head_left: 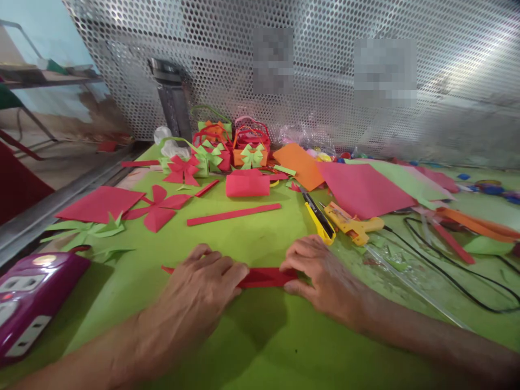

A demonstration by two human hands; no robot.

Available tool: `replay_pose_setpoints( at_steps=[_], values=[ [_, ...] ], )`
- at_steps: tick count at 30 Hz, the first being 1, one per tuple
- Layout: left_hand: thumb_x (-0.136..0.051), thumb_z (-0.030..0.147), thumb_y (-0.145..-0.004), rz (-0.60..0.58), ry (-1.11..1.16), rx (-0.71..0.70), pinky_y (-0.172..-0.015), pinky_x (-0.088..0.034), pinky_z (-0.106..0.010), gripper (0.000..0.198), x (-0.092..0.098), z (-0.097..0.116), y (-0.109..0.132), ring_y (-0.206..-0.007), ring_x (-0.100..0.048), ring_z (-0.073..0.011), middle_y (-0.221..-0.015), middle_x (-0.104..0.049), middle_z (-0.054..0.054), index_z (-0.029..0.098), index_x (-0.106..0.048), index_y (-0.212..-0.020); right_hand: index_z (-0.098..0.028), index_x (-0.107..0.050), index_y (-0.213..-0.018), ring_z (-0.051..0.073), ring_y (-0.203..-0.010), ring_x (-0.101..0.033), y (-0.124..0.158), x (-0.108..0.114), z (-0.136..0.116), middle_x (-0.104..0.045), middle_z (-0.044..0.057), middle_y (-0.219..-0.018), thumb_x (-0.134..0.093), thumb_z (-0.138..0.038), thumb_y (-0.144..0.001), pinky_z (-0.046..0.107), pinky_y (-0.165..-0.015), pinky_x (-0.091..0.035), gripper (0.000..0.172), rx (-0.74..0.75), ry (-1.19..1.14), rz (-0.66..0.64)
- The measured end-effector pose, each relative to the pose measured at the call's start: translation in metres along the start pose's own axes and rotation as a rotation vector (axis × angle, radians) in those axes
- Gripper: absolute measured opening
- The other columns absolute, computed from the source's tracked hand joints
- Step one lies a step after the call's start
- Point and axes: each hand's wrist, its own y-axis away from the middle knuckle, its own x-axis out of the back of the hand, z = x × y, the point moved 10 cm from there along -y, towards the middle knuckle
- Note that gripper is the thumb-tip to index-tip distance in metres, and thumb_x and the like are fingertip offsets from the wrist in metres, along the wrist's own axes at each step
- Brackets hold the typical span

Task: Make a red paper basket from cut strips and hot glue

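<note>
A red paper strip (262, 277) lies crosswise on the green work surface in front of me. My left hand (203, 287) presses on it from above, covering its left part; only a thin red tip shows past the knuckles. At the strip's right end, my right hand (311, 271) pinches the paper between thumb and fingers. Just beyond my hands is another flat red strip (234, 214). Behind that stands a folded red paper box (247, 184). To the left lie red petal-shaped cutouts (158, 207) and green leaf-shaped cutouts (87, 232).
A purple power strip (44, 298) sits at left. On the right are a yellow glue gun (351, 222) with a black cord, a yellow utility knife (319, 216) and coloured paper sheets (361, 189). Small paper baskets (252, 154) and a dark bottle (173, 100) stand before a perforated metal panel (227, 49).
</note>
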Motion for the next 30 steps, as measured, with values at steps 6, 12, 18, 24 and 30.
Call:
replay_pose_setpoints(
  at_steps=[6, 12, 18, 24, 30],
  values=[
    [-0.029, 0.006, -0.088, 0.085, -0.010, -0.011, -0.066, -0.029, -0.032, 0.038, 0.007, 0.008, 0.003, -0.056, -0.044, -0.0148, -0.060, -0.051, 0.000, 0.020, -0.057, -0.066, -0.018, -0.063, -0.069, 0.014, -0.078, -0.048, 0.002, -0.002, -0.006, -0.056, -0.001, -0.075, -0.067, -0.018, -0.078, 0.032, -0.076, -0.031, 0.010, 0.052, -0.002, 0.005],
    [-0.036, 0.018, -0.091, 0.079, 0.032, 0.069, -0.066, -0.029, -0.031, 0.037, 0.004, 0.001, 0.006, -0.058, -0.044, -0.0141, -0.060, -0.051, 0.000, 0.020, -0.058, -0.061, -0.019, -0.064, -0.064, 0.013, -0.079, -0.051, 0.002, -0.009, 0.008, -0.057, -0.003, -0.075, -0.073, -0.012, -0.068, 0.032, -0.077, -0.032, 0.013, -0.158, -0.173, -0.113],
    [-0.039, 0.022, -0.090, -0.037, 0.105, 0.133, -0.066, -0.029, -0.032, 0.032, -0.009, -0.007, 0.005, -0.059, -0.047, -0.0141, -0.061, -0.053, 0.001, 0.021, -0.060, -0.066, -0.021, -0.063, -0.062, 0.015, -0.082, -0.052, 0.005, -0.012, 0.014, -0.058, -0.004, -0.078, -0.074, -0.017, -0.068, 0.034, -0.079, -0.031, 0.013, -0.245, -0.213, -0.121],
    [-0.039, 0.023, -0.089, -0.019, 0.118, 0.181, -0.063, -0.031, -0.032, 0.032, -0.003, -0.008, 0.000, -0.056, -0.049, -0.0139, -0.059, -0.055, 0.002, 0.019, -0.057, -0.063, -0.019, -0.063, -0.065, 0.015, -0.077, -0.051, 0.007, -0.006, 0.008, -0.059, -0.001, -0.076, -0.062, -0.016, -0.080, 0.034, -0.075, -0.031, 0.015, -0.134, -0.154, -0.045],
    [-0.040, 0.019, -0.087, -0.021, 0.061, 0.215, -0.062, -0.033, -0.034, 0.031, 0.003, -0.006, -0.005, -0.052, -0.050, -0.0153, -0.056, -0.056, 0.000, 0.018, -0.056, -0.061, -0.017, -0.057, -0.060, 0.015, -0.075, -0.050, 0.004, -0.003, 0.001, -0.059, 0.000, -0.074, -0.055, -0.011, -0.080, 0.035, -0.073, -0.031, 0.021, -0.095, -0.081, -0.015]
  ],
)
